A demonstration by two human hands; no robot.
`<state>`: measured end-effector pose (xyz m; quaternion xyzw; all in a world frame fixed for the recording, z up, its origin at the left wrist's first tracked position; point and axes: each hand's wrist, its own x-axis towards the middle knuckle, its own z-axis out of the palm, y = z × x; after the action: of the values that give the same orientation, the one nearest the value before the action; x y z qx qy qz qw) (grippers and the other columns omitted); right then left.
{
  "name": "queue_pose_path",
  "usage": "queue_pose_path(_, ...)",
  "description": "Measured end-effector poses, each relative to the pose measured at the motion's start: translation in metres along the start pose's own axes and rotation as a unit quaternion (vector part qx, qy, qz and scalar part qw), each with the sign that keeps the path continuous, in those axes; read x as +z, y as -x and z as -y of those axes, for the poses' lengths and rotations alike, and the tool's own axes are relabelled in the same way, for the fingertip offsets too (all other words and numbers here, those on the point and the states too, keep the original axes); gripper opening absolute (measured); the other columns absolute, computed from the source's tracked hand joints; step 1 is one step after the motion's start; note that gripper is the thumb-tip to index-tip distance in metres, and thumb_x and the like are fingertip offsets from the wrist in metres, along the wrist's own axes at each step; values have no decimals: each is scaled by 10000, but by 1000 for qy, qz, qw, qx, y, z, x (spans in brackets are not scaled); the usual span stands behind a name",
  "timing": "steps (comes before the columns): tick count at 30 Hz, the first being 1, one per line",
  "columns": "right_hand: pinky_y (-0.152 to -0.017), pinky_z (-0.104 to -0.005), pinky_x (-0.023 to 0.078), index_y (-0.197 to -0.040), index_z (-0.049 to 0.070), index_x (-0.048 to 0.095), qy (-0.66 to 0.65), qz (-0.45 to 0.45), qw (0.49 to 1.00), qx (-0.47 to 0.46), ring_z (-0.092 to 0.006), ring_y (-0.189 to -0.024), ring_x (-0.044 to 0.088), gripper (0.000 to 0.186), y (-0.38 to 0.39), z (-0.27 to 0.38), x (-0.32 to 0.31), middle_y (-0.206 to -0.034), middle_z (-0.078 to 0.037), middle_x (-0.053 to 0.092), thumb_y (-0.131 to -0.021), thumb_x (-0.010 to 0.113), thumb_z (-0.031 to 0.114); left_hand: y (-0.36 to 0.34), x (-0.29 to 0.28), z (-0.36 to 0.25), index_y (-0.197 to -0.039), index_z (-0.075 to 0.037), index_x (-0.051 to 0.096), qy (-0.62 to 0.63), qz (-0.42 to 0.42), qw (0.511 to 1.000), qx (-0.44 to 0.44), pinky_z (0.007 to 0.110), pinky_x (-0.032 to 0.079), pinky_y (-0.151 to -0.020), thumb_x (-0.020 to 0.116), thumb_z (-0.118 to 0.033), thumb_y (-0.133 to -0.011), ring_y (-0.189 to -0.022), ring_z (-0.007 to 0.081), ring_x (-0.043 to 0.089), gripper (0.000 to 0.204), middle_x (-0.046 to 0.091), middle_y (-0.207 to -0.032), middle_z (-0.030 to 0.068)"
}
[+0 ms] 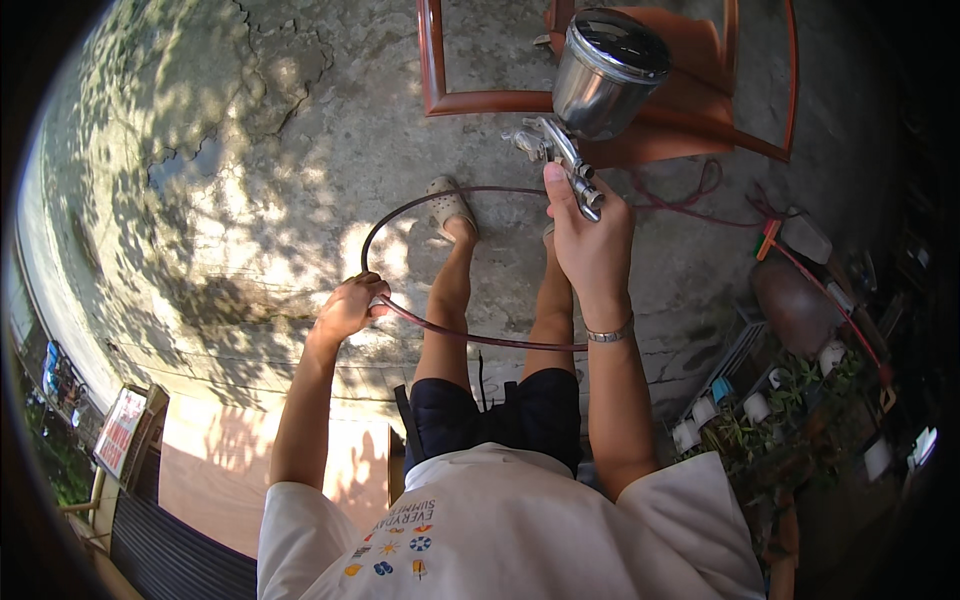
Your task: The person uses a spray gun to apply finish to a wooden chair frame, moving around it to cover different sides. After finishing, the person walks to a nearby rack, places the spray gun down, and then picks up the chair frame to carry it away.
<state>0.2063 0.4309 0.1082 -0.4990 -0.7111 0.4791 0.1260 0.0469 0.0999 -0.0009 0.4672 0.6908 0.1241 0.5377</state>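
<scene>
My right hand (592, 240), with a band on its wrist, is closed around the handle of a metal spray gun (560, 150). A silver cup with a dark lid (612, 75) sits on top of the gun. To the left and lower, my left hand (352, 303) grips a thin dark red hose (470, 335). One stretch of the hose curves up from this hand and passes behind my right hand. Another runs right, towards my right forearm, where it goes out of sight. How the hose joins the gun is hidden.
Beyond the gun, a reddish-brown wooden frame (490, 102) lies on the cracked concrete floor (280, 200). More hose (690, 200) lies looped at right, near a rounded brownish object (795, 305). Potted plants (820, 400) stand lower right; a pale board (220, 450) is lower left.
</scene>
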Motion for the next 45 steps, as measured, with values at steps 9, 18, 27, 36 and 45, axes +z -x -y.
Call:
queue_pose_path(9,-535,-338,443,-869,-34,685,46,-49,997,48,-178,-522,540,377,-31,-43,-78,-581,-111,582,-977,647,325,-32,12,-44,-930,-54,676,-14,-17,1000,17,453,502,-845,733,-380,-804,-980,352,622,354,665,-960,129)
queue_pose_path(18,-525,-315,428,-858,-21,692,52,-104,990,79,-135,-512,522,398,-61,-104,-181,-564,-70,564,-979,643,354,-85,23,-120,-887,-42,674,-19,-3,1000,-8,433,493,-824,800,-202,-766,-895,340,620,237,652,-883,104)
queue_pose_path(27,-356,-280,345,-688,-9,629,22,-166,978,123,-100,-363,483,572,-91,-178,-301,-556,-39,597,-929,668,508,-150,47,-205,-855,-62,693,-62,12,998,-2,439,500,-824,798,-194,-773,-890,340,635,187,674,-882,96)
queue_pose_path(36,-339,-281,315,-689,5,630,45,-217,957,189,-104,-356,481,552,-131,-244,-411,-583,-44,615,-939,654,497,-199,70,-281,-885,-48,700,-90,9,996,9,444,500,-798,805,-274,-771,-870,333,616,274,639,-832,108)
queue_pose_path(45,-359,-293,400,-735,-36,662,95,-298,933,178,-136,-384,537,606,-157,-276,-488,-591,-85,635,-896,676,547,-227,95,-316,-908,-44,712,-78,-12,997,14,467,503,-794,785,-317,-794,-896,358,630,305,660,-898,117)
